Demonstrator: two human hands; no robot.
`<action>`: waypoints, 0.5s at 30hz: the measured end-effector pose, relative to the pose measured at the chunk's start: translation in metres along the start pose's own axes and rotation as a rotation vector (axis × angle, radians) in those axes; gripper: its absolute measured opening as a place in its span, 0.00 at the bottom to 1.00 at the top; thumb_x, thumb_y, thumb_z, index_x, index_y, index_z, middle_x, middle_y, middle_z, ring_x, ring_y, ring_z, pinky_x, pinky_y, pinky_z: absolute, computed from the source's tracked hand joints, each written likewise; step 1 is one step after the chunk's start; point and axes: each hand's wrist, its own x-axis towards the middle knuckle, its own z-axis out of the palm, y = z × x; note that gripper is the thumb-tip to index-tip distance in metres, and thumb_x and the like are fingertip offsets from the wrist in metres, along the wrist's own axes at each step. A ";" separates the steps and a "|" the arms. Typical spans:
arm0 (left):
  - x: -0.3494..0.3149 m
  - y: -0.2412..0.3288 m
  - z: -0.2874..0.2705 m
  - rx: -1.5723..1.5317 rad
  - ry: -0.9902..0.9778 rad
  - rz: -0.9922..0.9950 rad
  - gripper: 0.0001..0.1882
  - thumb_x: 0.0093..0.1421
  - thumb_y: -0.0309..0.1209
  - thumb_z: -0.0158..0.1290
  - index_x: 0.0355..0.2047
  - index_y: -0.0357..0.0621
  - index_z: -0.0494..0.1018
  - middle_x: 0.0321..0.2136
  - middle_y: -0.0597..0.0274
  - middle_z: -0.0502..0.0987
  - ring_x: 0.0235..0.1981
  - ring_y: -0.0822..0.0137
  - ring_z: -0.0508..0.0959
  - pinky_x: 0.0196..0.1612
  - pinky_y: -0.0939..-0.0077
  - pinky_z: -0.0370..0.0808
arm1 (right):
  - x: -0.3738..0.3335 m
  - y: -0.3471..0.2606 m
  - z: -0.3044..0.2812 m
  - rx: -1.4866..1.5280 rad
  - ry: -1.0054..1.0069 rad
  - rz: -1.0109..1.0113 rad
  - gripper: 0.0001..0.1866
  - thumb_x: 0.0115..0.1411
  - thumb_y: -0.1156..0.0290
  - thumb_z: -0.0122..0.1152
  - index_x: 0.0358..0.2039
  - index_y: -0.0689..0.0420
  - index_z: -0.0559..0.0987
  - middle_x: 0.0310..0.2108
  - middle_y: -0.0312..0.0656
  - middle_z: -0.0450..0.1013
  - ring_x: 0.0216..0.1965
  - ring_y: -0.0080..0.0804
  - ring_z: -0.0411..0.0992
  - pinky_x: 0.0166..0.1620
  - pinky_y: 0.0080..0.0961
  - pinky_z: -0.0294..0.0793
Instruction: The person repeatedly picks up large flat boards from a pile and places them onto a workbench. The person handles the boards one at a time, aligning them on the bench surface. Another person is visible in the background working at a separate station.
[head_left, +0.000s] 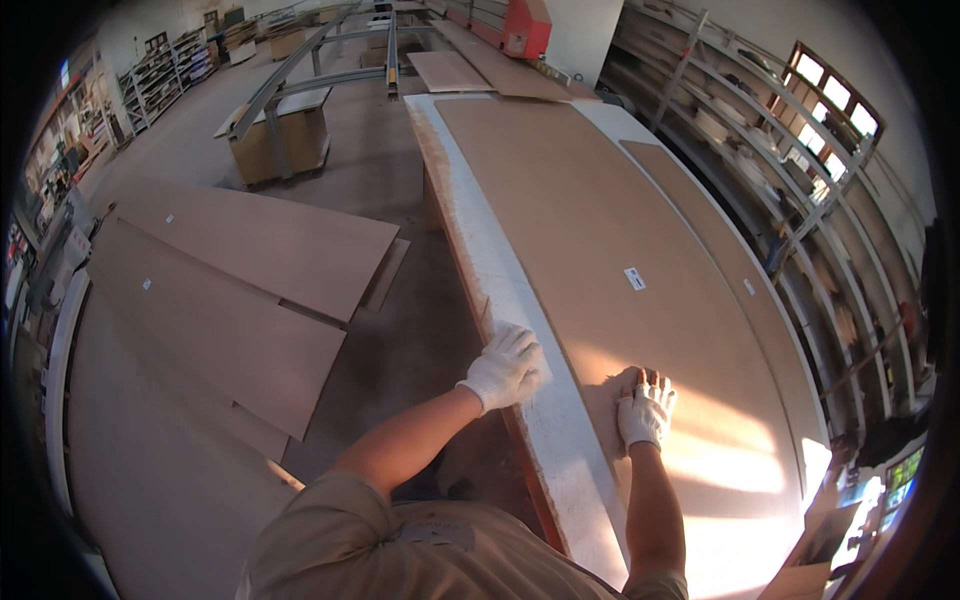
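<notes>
At the left of the frame, overlapping brown panels (250, 245) lie in a staggered stack, two bearing small white labels. In the upper left, a box-shaped brown unit (278, 150) stands beneath metal rails. Near the centre, the gloved left hand (507, 368) rests at the white border of a worktable (488, 260), fingers curled; whether it grips anything cannot be told. At upper centre stands a red machine housing (527, 28). The large brown board (590, 215) lies flat on the worktable, from upper centre to lower right, one label on its face. The gloved right hand (648, 412), lower right of centre, lies on this board in patchy sunlight, fingers extended, grasping nothing visible. Beside it runs a narrower brown board (738, 262); metal shelving (822, 212) occupies the far right.
</notes>
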 end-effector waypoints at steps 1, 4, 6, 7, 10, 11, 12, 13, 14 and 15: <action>-0.001 0.000 0.002 -0.008 -0.002 -0.003 0.19 0.60 0.37 0.57 0.50 0.45 0.73 0.58 0.56 0.68 0.64 0.47 0.66 0.63 0.51 0.71 | -0.003 0.000 -0.001 -0.020 -0.033 0.007 0.35 0.75 0.49 0.44 0.76 0.54 0.65 0.77 0.47 0.60 0.80 0.47 0.45 0.81 0.49 0.37; -0.003 -0.003 0.003 -0.027 0.014 0.007 0.18 0.60 0.37 0.57 0.49 0.46 0.73 0.58 0.56 0.68 0.64 0.47 0.66 0.62 0.51 0.73 | -0.002 -0.002 0.000 0.015 0.005 -0.007 0.34 0.75 0.49 0.44 0.75 0.55 0.67 0.78 0.47 0.58 0.80 0.46 0.45 0.80 0.48 0.37; -0.005 -0.007 0.001 -0.031 0.053 0.033 0.18 0.60 0.37 0.57 0.49 0.47 0.73 0.58 0.56 0.68 0.64 0.47 0.66 0.61 0.51 0.73 | -0.001 -0.006 -0.005 -0.005 -0.008 -0.001 0.34 0.74 0.50 0.45 0.74 0.55 0.68 0.78 0.47 0.58 0.80 0.46 0.45 0.80 0.47 0.38; -0.002 -0.008 0.005 -0.058 0.056 0.060 0.19 0.59 0.37 0.57 0.49 0.44 0.73 0.57 0.54 0.69 0.63 0.46 0.66 0.62 0.50 0.72 | -0.001 -0.002 -0.006 -0.027 -0.021 0.017 0.34 0.74 0.50 0.45 0.74 0.55 0.68 0.78 0.46 0.58 0.80 0.45 0.46 0.80 0.47 0.38; -0.007 -0.015 0.004 -0.070 0.090 0.108 0.20 0.59 0.37 0.58 0.48 0.39 0.73 0.55 0.49 0.69 0.62 0.42 0.67 0.65 0.48 0.69 | -0.004 0.005 0.010 -0.065 0.144 -0.043 0.32 0.72 0.54 0.50 0.71 0.55 0.70 0.74 0.47 0.63 0.76 0.46 0.52 0.77 0.45 0.48; -0.010 -0.020 0.004 -0.045 0.118 0.112 0.20 0.59 0.38 0.58 0.48 0.39 0.73 0.55 0.48 0.69 0.62 0.42 0.67 0.66 0.47 0.67 | -0.001 -0.002 0.017 -0.070 0.233 -0.104 0.31 0.70 0.56 0.52 0.70 0.56 0.71 0.72 0.47 0.65 0.75 0.46 0.55 0.75 0.45 0.52; -0.018 -0.026 0.007 0.025 0.171 0.128 0.21 0.59 0.39 0.58 0.48 0.38 0.74 0.55 0.46 0.69 0.63 0.42 0.67 0.68 0.47 0.65 | -0.003 -0.022 -0.001 0.013 0.127 -0.096 0.30 0.69 0.57 0.53 0.69 0.55 0.71 0.71 0.47 0.64 0.74 0.47 0.56 0.75 0.44 0.54; -0.018 -0.020 0.001 0.015 0.052 0.091 0.24 0.61 0.41 0.58 0.51 0.37 0.74 0.57 0.46 0.69 0.64 0.42 0.67 0.68 0.46 0.67 | -0.014 -0.032 -0.032 0.083 0.013 -0.076 0.29 0.68 0.58 0.54 0.68 0.55 0.72 0.71 0.46 0.64 0.73 0.47 0.57 0.74 0.44 0.56; -0.015 -0.017 0.002 -0.029 0.104 0.134 0.23 0.59 0.39 0.60 0.49 0.37 0.74 0.55 0.46 0.69 0.62 0.42 0.68 0.67 0.46 0.68 | -0.023 -0.037 -0.053 0.095 -0.062 -0.046 0.30 0.70 0.58 0.53 0.70 0.54 0.70 0.74 0.45 0.61 0.76 0.45 0.53 0.76 0.43 0.52; -0.010 -0.013 0.005 -0.050 0.116 0.131 0.22 0.56 0.38 0.62 0.47 0.38 0.73 0.53 0.48 0.69 0.61 0.44 0.68 0.64 0.47 0.69 | -0.030 -0.037 -0.061 0.093 -0.135 -0.003 0.31 0.71 0.58 0.52 0.72 0.52 0.68 0.77 0.44 0.58 0.78 0.43 0.50 0.78 0.43 0.49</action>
